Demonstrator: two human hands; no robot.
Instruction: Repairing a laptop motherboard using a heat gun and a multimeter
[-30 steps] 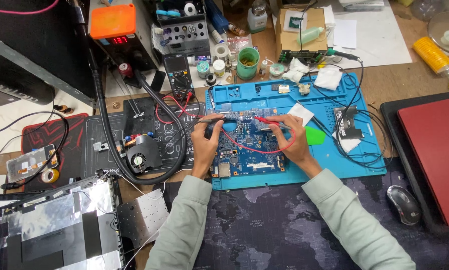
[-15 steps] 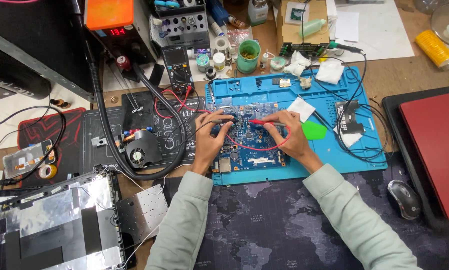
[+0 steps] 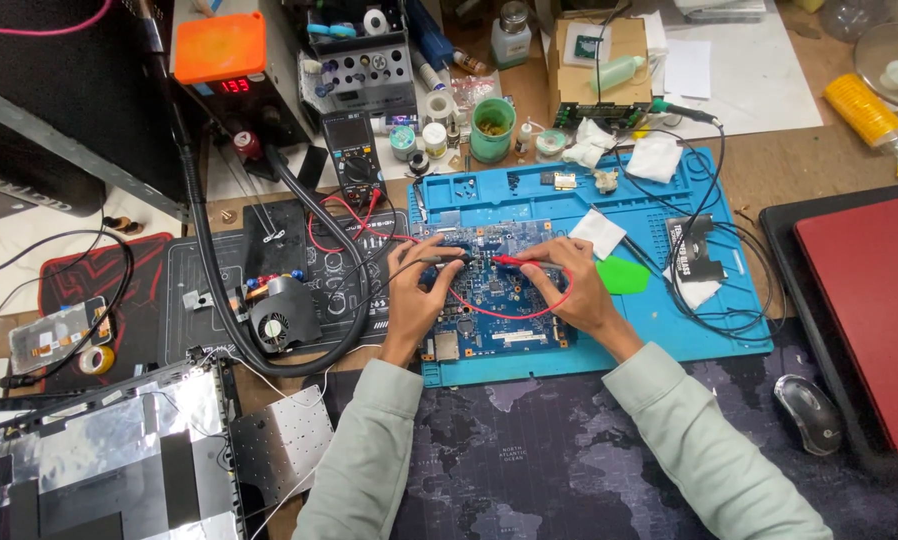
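Crowding the counter (image 3: 769, 170) leaves little open room: a red laptop (image 3: 869, 310) lies at the right edge, a meter (image 3: 354, 150) and jars at the back. On the blue mat (image 3: 709, 340) lies a circuit board (image 3: 489, 290), flat so both probes can press down. The left hand (image 3: 414, 300) is clamped on the black probe (image 3: 444, 260); the right hand (image 3: 569, 290) pinches the red probe (image 3: 514, 262), tips near mid-board.

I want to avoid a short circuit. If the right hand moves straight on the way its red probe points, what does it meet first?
Probably the black probe tip held by the left hand, just left of the red probe in the right hand, over the blue circuit board; depth is unclear.
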